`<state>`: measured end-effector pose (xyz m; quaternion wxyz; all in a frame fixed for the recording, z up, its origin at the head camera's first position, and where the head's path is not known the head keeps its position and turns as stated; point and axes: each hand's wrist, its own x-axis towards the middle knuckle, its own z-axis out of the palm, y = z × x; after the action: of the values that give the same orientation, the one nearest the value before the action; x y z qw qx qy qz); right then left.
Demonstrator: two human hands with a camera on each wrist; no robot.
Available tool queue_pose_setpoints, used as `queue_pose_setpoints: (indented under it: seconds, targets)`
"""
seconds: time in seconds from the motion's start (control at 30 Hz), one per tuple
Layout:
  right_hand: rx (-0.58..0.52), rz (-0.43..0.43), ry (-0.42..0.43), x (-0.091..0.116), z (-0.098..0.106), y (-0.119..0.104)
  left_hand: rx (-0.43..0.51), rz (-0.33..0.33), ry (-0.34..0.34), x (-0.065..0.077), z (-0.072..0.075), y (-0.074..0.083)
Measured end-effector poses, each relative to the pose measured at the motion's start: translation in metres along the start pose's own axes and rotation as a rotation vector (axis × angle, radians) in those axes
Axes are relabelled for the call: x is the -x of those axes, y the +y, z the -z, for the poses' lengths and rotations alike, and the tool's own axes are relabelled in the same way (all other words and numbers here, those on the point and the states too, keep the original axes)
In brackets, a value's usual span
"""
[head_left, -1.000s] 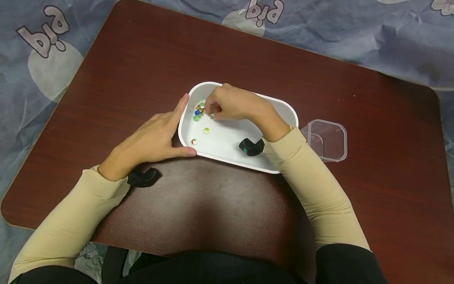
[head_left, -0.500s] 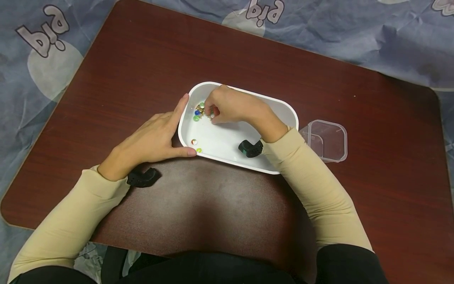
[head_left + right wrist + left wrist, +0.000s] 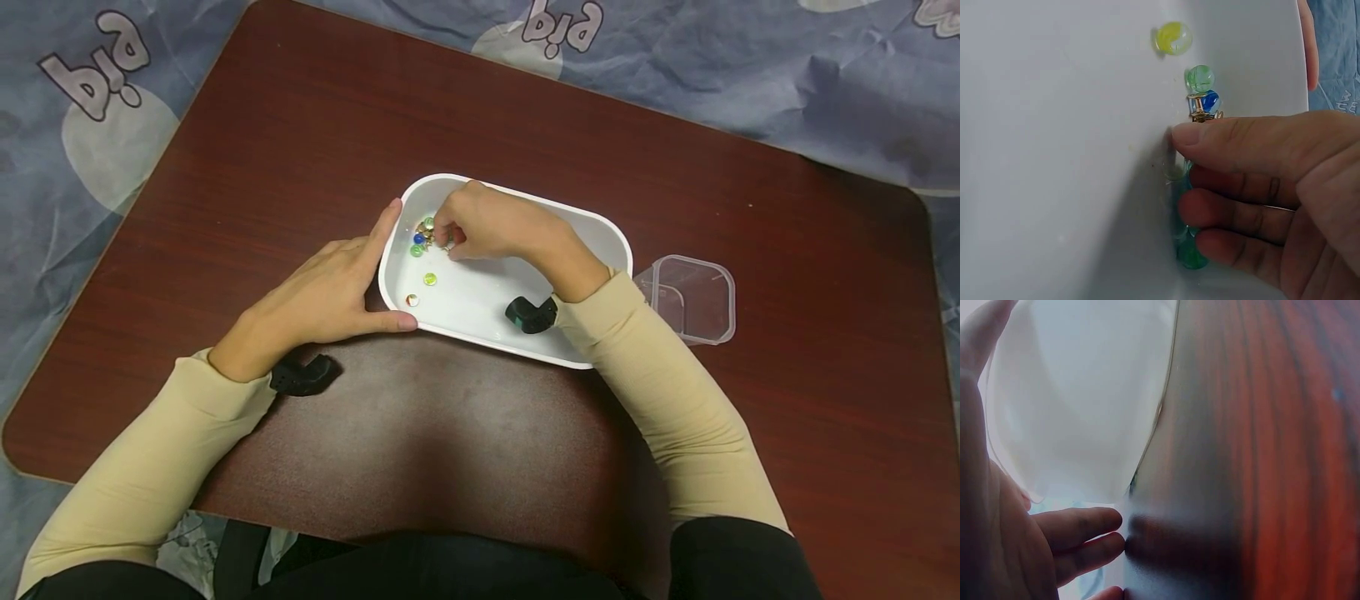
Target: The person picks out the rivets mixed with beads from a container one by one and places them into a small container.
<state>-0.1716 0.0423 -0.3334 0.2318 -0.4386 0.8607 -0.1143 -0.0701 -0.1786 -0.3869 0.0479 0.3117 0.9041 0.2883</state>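
Observation:
My left hand [image 3: 322, 292] spreads along the left end of a white tray [image 3: 487, 308], thumb and forefinger at its rim, straight fingers beside the tray's outer wall [image 3: 1085, 400]. Inside the tray my right hand [image 3: 502, 221] reaches down with curled fingers, the thumb [image 3: 1190, 133] over a small cluster of marbles and gold metal pieces [image 3: 1196, 105]. A green marble [image 3: 1200, 78] and a blue marble [image 3: 1210, 101] lie above the thumb; a teal-green marble [image 3: 1191, 255] sits by the lower fingertips. Whether the fingers pinch one, I cannot tell. A yellow marble [image 3: 430, 279] and a red-white marble [image 3: 412, 300] lie apart.
A clear plastic container [image 3: 697, 296] stands just right of the tray, partly behind the right sleeve [image 3: 652, 383]. Both rest on a dark brown table [image 3: 360, 117]. A blue printed cloth [image 3: 675, 67] lies beyond the table's edge.
The yellow marble rolled to the tray's front wall by the left thumb, then back toward the middle. The left hand stays put; the right hand shifts only slightly over the cluster.

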Motion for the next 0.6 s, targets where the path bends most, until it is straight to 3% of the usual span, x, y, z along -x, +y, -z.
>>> queue_pose_setpoints:
  seconds: [0.4,0.6]
  targets:
    - [-0.039,-0.028,-0.012,0.0022,0.0032,-0.0008,0.015,-0.019,0.017,0.0001,-0.0007,-0.0010]
    - [-0.066,-0.068,-0.012,0.0045,0.0061,0.0001,0.008,0.014,-0.003,0.0004,0.0001,-0.0002]
